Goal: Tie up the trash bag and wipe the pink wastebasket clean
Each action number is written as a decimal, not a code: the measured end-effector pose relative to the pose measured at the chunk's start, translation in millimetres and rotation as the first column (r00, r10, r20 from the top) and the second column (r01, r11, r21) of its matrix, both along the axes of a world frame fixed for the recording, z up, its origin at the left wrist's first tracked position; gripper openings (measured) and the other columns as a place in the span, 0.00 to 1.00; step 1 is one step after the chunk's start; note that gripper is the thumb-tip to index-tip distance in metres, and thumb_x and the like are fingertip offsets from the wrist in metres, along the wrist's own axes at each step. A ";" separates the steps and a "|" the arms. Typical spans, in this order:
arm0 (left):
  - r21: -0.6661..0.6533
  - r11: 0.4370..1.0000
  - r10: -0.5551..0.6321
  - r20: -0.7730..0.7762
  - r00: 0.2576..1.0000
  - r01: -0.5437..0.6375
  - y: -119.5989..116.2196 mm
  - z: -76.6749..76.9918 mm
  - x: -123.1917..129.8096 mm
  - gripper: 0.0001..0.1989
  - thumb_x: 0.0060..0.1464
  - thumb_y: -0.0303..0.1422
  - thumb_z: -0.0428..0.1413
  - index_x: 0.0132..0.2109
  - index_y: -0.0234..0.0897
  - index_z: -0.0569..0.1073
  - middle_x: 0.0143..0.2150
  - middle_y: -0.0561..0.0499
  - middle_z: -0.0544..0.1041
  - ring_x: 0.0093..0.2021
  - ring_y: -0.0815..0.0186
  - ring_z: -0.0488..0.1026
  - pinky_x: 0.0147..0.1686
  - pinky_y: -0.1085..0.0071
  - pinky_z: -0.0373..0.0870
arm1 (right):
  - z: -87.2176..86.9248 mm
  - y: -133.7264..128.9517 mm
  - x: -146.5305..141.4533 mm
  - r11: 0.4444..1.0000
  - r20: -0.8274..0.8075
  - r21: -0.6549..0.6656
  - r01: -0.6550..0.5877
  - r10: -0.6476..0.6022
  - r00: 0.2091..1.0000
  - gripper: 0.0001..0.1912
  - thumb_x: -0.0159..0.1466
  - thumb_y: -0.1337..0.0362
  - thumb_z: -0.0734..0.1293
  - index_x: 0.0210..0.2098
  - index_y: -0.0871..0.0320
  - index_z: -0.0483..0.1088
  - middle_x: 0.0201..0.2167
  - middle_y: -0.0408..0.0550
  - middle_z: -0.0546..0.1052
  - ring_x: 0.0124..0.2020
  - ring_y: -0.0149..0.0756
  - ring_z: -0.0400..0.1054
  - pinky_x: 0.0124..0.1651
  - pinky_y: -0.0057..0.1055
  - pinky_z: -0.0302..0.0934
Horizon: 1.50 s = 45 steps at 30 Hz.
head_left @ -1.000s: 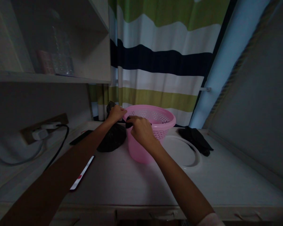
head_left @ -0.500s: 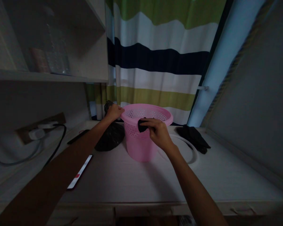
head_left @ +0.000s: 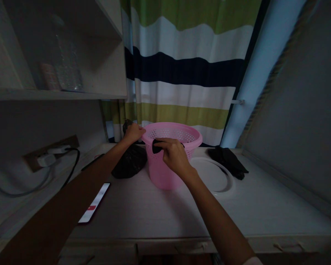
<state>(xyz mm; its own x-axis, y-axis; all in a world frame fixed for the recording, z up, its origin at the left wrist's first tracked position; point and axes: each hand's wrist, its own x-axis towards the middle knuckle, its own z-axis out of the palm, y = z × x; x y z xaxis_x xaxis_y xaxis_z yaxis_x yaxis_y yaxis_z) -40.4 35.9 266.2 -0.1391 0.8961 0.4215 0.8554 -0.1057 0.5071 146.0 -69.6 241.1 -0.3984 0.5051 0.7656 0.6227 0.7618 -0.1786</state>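
A pink plastic basket (head_left: 161, 171), with holes around its upper wall, stands upright on the desk. At the left of its rim, my left hand (head_left: 134, 133) is closed with the fingertips on the edge. My right hand (head_left: 175, 152) pinches a dark cloth (head_left: 156, 146) against the front of the rim; most of the cloth is hidden under the fingers. A knotted black plastic bag (head_left: 131, 162) sits left of the basket, behind my left forearm. Right of the basket lies a white ring-shaped rim (head_left: 228, 182), flat on the desk.
A folded black bag or cloth (head_left: 228, 161) lies at the back right. A lit phone (head_left: 95, 204) rests front left, beneath my left forearm. Plugs with cables (head_left: 47, 159) sit in a wall socket at left. A shelf (head_left: 93, 94) overhangs the left side; a striped curtain (head_left: 182, 70) hangs behind.
My right hand has slid left along the front of the rim with the dark cloth. My left hand stays on the rim, and the basket has not visibly moved.
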 end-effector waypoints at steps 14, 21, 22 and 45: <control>-0.006 1.000 -0.017 -0.007 1.000 0.017 2.5 -1.6 -2.1 0.17 0.47 0.34 0.50 0.40 0.30 0.77 0.36 0.40 0.78 0.39 0.59 0.74 0.36 0.71 0.67 | -22.3 19.5 88.2 0.983 -0.283 0.102 -0.154 0.177 0.943 0.16 0.60 0.72 0.56 0.39 0.53 0.73 0.42 0.48 0.75 0.48 0.35 0.67 0.52 0.41 0.59; -0.004 1.000 0.001 0.000 1.000 -0.001 3.3 -1.8 -1.7 0.17 0.47 0.34 0.50 0.40 0.29 0.77 0.37 0.39 0.78 0.39 0.59 0.74 0.35 0.71 0.67 | -40.5 17.2 56.9 0.962 -0.294 0.273 -0.006 0.090 0.952 0.19 0.59 0.74 0.55 0.41 0.52 0.72 0.45 0.48 0.74 0.50 0.36 0.65 0.52 0.43 0.57; -0.003 1.000 0.003 0.000 1.000 -0.003 3.1 -1.7 -1.5 0.17 0.47 0.34 0.50 0.40 0.29 0.77 0.37 0.39 0.78 0.39 0.60 0.74 0.35 0.71 0.67 | -43.0 16.9 50.1 0.953 -0.268 0.303 0.005 0.081 0.960 0.20 0.59 0.74 0.55 0.43 0.53 0.71 0.46 0.48 0.73 0.51 0.36 0.63 0.53 0.44 0.56; 0.025 0.999 -0.022 0.007 1.000 0.022 3.4 -4.9 -4.4 0.16 0.46 0.35 0.51 0.36 0.31 0.78 0.30 0.43 0.78 0.36 0.60 0.75 0.30 0.72 0.67 | -49.4 34.5 93.7 0.943 -0.520 0.240 0.230 -0.075 0.851 0.21 0.56 0.76 0.54 0.42 0.54 0.71 0.44 0.50 0.73 0.50 0.37 0.65 0.53 0.44 0.58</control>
<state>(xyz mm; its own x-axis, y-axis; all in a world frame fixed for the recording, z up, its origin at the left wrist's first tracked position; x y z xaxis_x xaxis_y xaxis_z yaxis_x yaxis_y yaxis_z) -44.8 39.3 261.3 -0.1228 0.8884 0.4423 0.8487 -0.1370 0.5108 239.7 -35.2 191.7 0.1389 0.2589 0.9559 0.6203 0.7297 -0.2878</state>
